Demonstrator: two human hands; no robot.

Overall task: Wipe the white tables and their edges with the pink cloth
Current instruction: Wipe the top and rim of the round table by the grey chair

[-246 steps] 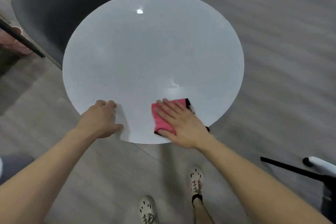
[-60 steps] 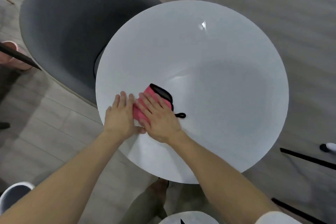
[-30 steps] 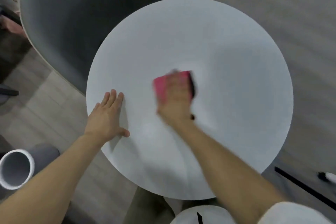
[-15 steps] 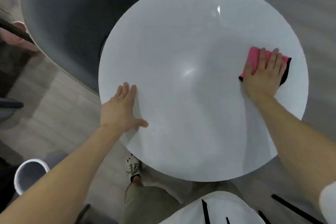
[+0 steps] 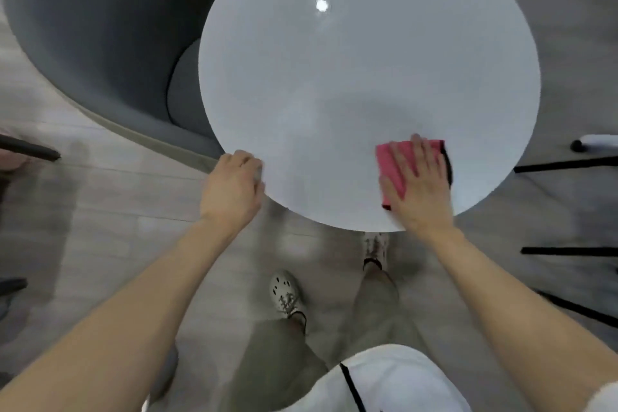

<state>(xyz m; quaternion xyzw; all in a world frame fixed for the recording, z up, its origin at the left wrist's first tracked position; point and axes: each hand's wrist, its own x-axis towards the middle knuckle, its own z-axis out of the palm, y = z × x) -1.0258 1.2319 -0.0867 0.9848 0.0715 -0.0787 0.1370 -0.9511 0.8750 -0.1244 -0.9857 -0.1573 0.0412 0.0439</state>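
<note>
Head view, looking down. Nearest the camera are a white garment [image 5: 384,378] crossed by a thin black strap, olive trousers, and two pale patterned shoes [image 5: 286,293] standing on the grey wood-plank floor [image 5: 117,211].

Both bare forearms extend forward and slightly inward.

The left hand [image 5: 232,187] sits at the near-left rim of the round white surface [image 5: 351,77]. Its wrist is off the edge and its knuckles are raised. The fingers [image 5: 250,162] are curled tightly over the rim, gripping it. The thumb's position below the rim cannot be made out.

The right hand [image 5: 418,191] lies palm-down on the near-right part of the same surface, close to the edge. Its fingers [image 5: 416,154] are straight and slightly spread, pressing flat on the folded pink cloth with black trim [image 5: 391,160]. The cloth lies on the surface beneath the hand; pink shows to the left of the fingers and the black trim to the right.

Farther out, the surface carries a small bright light reflection [image 5: 321,5]. A dark grey upholstered tub chair [image 5: 100,27] stands beside the surface at far left, its seat partly tucked under the rim. Thin black furniture legs [image 5: 565,164] cross the floor at right.
</note>
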